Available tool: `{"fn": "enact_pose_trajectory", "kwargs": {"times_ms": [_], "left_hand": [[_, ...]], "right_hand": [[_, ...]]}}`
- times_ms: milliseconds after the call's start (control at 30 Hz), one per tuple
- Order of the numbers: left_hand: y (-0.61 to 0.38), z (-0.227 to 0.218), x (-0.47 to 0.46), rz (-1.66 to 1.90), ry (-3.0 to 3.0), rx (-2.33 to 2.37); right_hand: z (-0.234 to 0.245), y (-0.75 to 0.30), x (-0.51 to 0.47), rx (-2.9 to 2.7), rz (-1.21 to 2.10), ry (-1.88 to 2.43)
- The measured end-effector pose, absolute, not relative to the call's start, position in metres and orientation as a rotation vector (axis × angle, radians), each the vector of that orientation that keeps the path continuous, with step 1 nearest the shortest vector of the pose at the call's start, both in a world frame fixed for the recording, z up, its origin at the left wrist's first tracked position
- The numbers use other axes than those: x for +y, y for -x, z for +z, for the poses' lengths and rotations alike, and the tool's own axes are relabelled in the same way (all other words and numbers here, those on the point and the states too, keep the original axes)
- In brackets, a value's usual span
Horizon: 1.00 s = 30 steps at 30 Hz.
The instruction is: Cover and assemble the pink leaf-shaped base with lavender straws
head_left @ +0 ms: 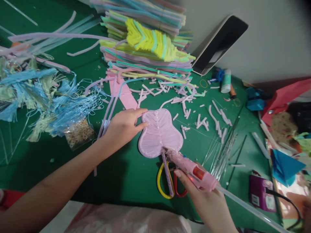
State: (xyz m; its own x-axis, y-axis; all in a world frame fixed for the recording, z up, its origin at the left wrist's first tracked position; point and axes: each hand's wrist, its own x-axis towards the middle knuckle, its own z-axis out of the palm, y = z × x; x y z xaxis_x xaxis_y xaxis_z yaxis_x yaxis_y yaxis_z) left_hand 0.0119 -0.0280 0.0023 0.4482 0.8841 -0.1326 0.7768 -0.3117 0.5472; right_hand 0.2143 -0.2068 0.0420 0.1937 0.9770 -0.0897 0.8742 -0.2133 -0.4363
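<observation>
A pale pink leaf-shaped fan [159,134], woven from straws, lies flat on the green table [126,168] with its stem pointing toward me. My left hand [122,127] rests on the fan's left edge, fingers stretched flat and pressing it down. My right hand [206,200] is closed round a pink hot-glue gun [191,169]. The gun's nozzle touches the fan's base where the stem joins. A clear glue stick [252,210] juts out of the gun's back toward the lower right.
Scissors [167,184] with yellow and red handles lie under the gun. Cut straw bits [201,121] litter the middle. A tall stack of coloured straws [148,45], a tablet [218,45], blue tassels [48,103], a bag of gold rings [79,132] and coloured paper [284,165] surround them.
</observation>
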Motion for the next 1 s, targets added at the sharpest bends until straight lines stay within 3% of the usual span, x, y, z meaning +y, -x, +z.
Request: {"fn": "enact_pose_trajectory", "kwargs": {"times_ms": [267,533,733,1000], "left_hand": [[-0.012,0.002,-0.028,0.256,-2.157,1.373],[-0.012,0.004,-0.028,0.252,-2.154,1.386],[-0.011,0.002,-0.028,0.270,-2.157,1.382],[-0.011,0.000,-0.028,0.277,-2.146,1.380]], "right_hand": [[0.038,-0.225,-0.227,-1.851,0.408,2.151],[0.064,-0.222,-0.199,-1.686,0.814,2.177],[0.055,-0.207,-0.182,-1.489,0.734,2.151],[0.056,-0.208,-0.167,-1.777,0.598,2.112]]}}
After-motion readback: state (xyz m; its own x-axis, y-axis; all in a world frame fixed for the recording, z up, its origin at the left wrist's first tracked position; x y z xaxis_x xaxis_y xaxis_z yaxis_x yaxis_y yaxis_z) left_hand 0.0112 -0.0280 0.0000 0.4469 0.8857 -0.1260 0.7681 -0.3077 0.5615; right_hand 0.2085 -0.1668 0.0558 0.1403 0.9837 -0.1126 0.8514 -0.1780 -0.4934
